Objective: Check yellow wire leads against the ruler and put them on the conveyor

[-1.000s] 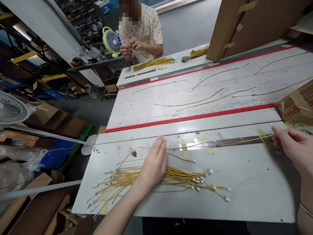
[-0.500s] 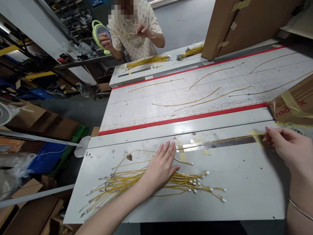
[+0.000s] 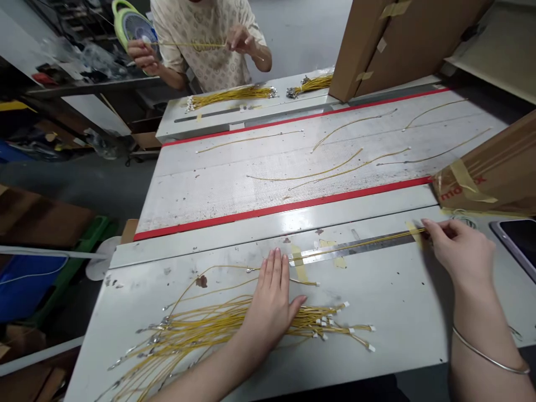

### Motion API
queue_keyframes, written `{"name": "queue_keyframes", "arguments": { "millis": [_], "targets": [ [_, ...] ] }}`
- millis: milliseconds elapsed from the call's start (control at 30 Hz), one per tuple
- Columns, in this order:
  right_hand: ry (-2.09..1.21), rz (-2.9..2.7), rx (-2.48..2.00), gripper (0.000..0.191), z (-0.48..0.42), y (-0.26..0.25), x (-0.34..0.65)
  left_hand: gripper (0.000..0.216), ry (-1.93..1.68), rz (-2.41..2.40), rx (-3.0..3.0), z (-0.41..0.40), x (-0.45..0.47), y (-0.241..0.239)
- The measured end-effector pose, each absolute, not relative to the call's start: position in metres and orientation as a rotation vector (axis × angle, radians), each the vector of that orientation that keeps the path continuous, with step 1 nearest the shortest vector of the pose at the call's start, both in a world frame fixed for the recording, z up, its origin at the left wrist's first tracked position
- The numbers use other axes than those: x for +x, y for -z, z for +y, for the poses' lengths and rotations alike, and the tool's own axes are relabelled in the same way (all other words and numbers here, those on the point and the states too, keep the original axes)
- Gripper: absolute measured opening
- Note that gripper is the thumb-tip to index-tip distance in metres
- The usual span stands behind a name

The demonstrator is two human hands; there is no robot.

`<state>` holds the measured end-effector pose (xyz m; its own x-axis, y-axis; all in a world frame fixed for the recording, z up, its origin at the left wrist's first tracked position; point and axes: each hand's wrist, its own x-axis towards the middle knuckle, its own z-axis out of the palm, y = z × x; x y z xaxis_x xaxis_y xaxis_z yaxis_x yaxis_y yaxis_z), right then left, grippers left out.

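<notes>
My right hand (image 3: 463,251) pinches the end of a yellow wire (image 3: 355,244) between thumb and fingers. The wire runs straight along a metal ruler (image 3: 324,255) taped to the table, towards the fingertips of my left hand (image 3: 272,304). That left hand lies flat with fingers stretched out, over a loose pile of yellow wires (image 3: 209,321) with white connectors (image 3: 324,322) at the right and metal terminals at the left. Whether its fingertips press on the wire's far end is not clear.
A conveyor belt (image 3: 201,187) with several scattered wires crosses beyond the table. A cardboard box (image 3: 498,167) and a phone (image 3: 519,240) are at the right. Opposite, a co-worker (image 3: 209,56) holds a wire in both hands, behind wire bundles (image 3: 234,97).
My view has shifted to the right, bringing the phone into sight. My right hand still grips the wire by the ruler, and my left hand stays flat on the pile.
</notes>
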<state>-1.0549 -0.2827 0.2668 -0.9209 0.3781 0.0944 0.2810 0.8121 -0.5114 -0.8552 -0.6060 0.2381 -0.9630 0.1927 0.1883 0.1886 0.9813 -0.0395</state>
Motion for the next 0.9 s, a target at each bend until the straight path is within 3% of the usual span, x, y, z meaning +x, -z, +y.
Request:
{"name": "queue_keyframes", "arguments": {
  "millis": [900],
  "targets": [
    [-0.659,-2.780,-0.135,0.040,-0.275,-0.250,-1.063,0.068,0.056,-2.917,-0.216,-0.608,-0.856,-0.240]
  ]
}}
